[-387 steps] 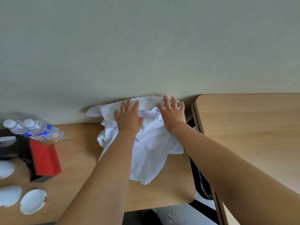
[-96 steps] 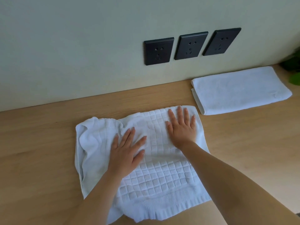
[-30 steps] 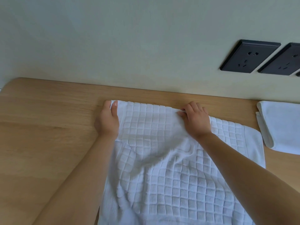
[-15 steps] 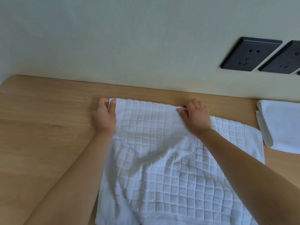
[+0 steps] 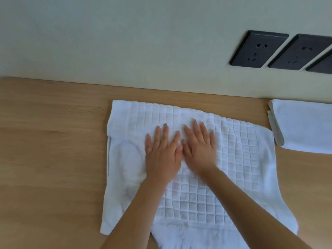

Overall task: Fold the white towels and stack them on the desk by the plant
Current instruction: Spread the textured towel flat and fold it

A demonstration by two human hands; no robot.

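While both palms press flat with fingers straight and slightly spread, the left hand [image 5: 162, 155] and right hand [image 5: 198, 150] lie side by side, thumbs touching, on the waffle-weave white towel [image 5: 239, 159] spread across the wooden tabletop [image 5: 53, 150]. A folded white towel [image 5: 303, 128] sits just right of it, below three black wall sockets [image 5: 258, 49].

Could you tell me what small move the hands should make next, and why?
Probably sweep both hands outward to smooth it. The left hand and right hand lie flat, side by side, on the middle of the checked towel, and a puffy wrinkle sits left of them, so it looks unready for a clean fold.
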